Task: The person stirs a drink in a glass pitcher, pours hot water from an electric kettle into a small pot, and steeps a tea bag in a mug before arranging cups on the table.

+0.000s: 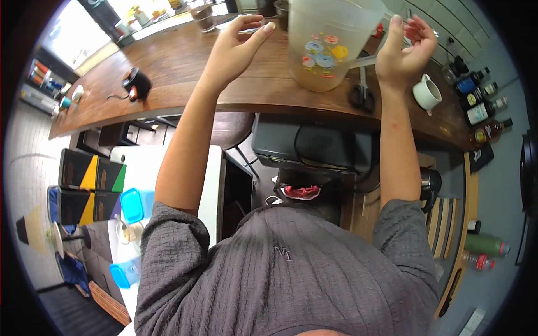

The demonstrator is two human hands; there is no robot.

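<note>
A large translucent plastic pitcher (322,53) printed with flowers stands on the wooden counter (168,67), its upper part cut off by the top of the view. My left hand (238,50) is raised to the left of the pitcher, apart from it, with thumb and fingers spread and nothing held. On the other side, my right hand (400,56) is lifted near the pitcher's handle, thumb up and fingers loosely curled apart, with no object visible in it. Black-handled scissors (362,95) lie on the counter between the pitcher and my right wrist.
A white mug (427,92) stands at the right, near several bottles (476,112) along the wall. To the left is a black gooseneck kettle (136,84). A glass (203,17) stands at the back. Below the counter are a stool (227,126) and a grey case (280,140).
</note>
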